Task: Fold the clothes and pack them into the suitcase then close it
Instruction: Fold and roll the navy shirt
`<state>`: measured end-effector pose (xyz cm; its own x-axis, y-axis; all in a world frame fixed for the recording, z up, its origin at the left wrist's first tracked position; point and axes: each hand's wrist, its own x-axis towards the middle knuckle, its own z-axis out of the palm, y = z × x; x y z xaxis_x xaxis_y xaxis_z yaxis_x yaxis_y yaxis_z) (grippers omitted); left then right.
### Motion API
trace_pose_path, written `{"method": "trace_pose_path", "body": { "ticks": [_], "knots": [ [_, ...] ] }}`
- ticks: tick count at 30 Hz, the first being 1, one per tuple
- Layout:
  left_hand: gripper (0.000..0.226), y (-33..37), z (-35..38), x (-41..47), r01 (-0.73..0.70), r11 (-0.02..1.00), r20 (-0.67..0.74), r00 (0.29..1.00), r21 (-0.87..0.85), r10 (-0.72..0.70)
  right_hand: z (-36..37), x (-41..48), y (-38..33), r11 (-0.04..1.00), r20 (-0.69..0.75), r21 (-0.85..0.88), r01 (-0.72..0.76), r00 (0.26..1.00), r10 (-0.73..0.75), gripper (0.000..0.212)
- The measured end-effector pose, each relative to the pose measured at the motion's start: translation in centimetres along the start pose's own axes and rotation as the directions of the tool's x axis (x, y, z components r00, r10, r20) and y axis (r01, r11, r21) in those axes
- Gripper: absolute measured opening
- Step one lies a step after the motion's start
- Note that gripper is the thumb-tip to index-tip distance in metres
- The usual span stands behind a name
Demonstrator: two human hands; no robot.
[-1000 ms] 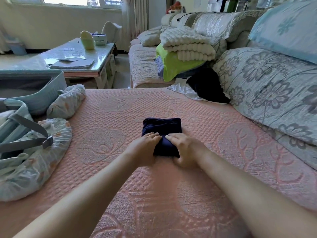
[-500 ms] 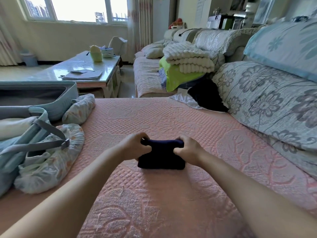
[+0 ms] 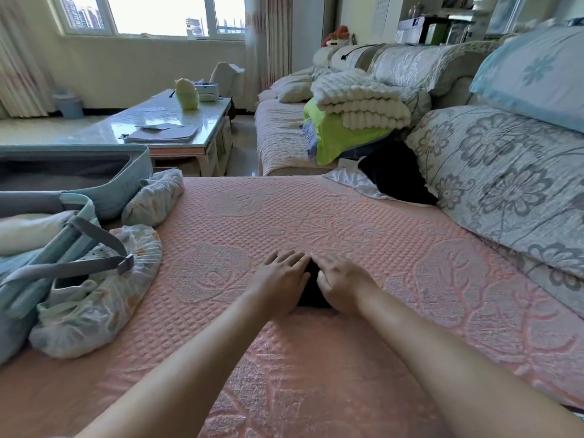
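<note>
Garment, dark navy [image 3: 311, 292]: on pink bedspread [image 3: 347, 222], mostly covered by the hands. Left hand [image 3: 281, 278]: fingers spread flat, pressing on it. Right hand [image 3: 343, 284]: just beside, fingers bent onto cloth; pinching or pressing, cannot tell. Suitcase [image 3: 126, 181]: open, well left of left hand.

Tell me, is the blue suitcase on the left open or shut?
Open: the suitcase lies spread in two halves, its grey inside showing.

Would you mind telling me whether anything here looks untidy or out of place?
Yes: a floral cloth spills crumpled over the rim of the open suitcase onto the pink cover, so the lid would likely not shut cleanly. A black garment also lies unfolded against the sofa cushion.
</note>
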<state>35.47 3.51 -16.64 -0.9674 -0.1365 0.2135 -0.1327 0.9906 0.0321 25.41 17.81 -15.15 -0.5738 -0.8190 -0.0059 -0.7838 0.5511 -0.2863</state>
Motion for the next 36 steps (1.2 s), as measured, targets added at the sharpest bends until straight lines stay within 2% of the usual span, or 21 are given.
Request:
{"method": "trace_pose_path", "body": {
  "ticks": [3,5,7,10,13,15,16,17,19,21,23,25,28,29,33,36],
  "knots": [
    [0.067,-1.3,1.0,-0.2,0.029,0.996,0.075,0.997,-0.089,-0.022,0.4,-0.3,0.9,0.998,0.101,-0.062,-0.002,0.995,0.008,0.056],
    [0.060,-1.8,1.0,-0.3,0.077,0.978,0.083,0.995,-0.196,-0.062,0.4,-0.4,1.1,0.998,0.104,-0.054,-0.007,0.995,0.013,0.056],
    [0.064,-2.0,0.5,-0.7,0.101,0.971,0.091,0.992,-0.219,-0.083,0.4,-0.4,1.1,0.999,0.093,-0.042,-0.009,0.996,0.013,0.056],
    [0.090,-2.6,-0.4,-1.9,0.115,0.986,0.180,0.979,-0.121,-0.092,0.2,-0.5,1.2,0.999,0.102,-0.054,-0.006,0.995,0.012,0.062],
    [0.105,-2.7,-1.2,-2.6,0.068,0.993,0.163,0.983,0.094,-0.082,-0.1,-0.7,1.4,0.995,0.130,-0.087,0.038,0.991,-0.027,0.089],
    [0.100,-2.6,-1.6,-3.0,0.092,0.988,0.151,0.982,0.124,-0.111,-0.2,-1.0,1.3,0.993,0.135,-0.104,0.049,0.990,-0.035,0.106],
    [0.095,-2.5,-2.0,-3.1,0.118,0.987,0.176,0.975,0.108,-0.136,-0.1,-1.1,1.2,0.996,0.134,-0.082,0.040,0.991,-0.029,0.107],
    [0.089,-2.3,-2.3,-3.4,0.141,0.985,0.208,0.965,0.099,-0.159,-0.2,-1.5,1.0,0.999,0.133,-0.037,0.029,0.991,-0.024,0.100],
    [0.073,-2.0,-3.1,-3.8,0.180,0.978,0.221,0.955,0.108,-0.200,-0.7,-2.3,0.3,0.999,0.113,0.052,0.004,0.994,-0.010,0.065],
    [0.059,-1.9,-4.1,-3.9,0.262,0.963,0.191,0.944,0.063,-0.269,-1.3,-2.9,-0.7,1.000,0.071,-0.009,0.008,0.997,-0.008,0.043],
    [0.045,-1.7,-4.5,-3.7,0.399,0.913,0.180,0.907,-0.082,-0.380,-2.1,-3.2,-1.9,0.989,0.017,-0.151,-0.011,1.000,0.014,0.040],
    [0.034,-1.3,-4.3,-3.3,0.485,0.843,0.202,0.872,-0.231,-0.447,-2.1,-3.3,-2.7,0.988,-0.017,-0.149,-0.024,1.000,0.021,0.044],
    [0.039,-1.0,-3.4,-2.6,0.592,0.738,0.278,0.805,-0.324,-0.523,-0.6,-3.6,-3.4,0.996,0.132,0.085,-0.036,0.991,0.025,0.070],
    [0.040,-1.0,-3.3,-2.4,0.619,0.716,0.300,0.784,-0.323,-0.543,0.1,-3.8,-3.6,0.992,0.170,0.114,-0.050,0.985,0.030,0.074],
    [0.043,-1.0,-3.9,-1.1,0.665,0.671,0.378,0.744,-0.329,-0.551,1.5,-3.9,-3.7,0.998,0.126,0.048,-0.030,0.992,0.023,0.065],
    [0.043,-1.4,-4.6,-0.4,0.686,0.606,0.448,0.725,-0.402,-0.523,1.2,-4.1,-3.5,0.997,0.120,0.080,-0.016,0.993,0.007,0.053]
  ]
}}
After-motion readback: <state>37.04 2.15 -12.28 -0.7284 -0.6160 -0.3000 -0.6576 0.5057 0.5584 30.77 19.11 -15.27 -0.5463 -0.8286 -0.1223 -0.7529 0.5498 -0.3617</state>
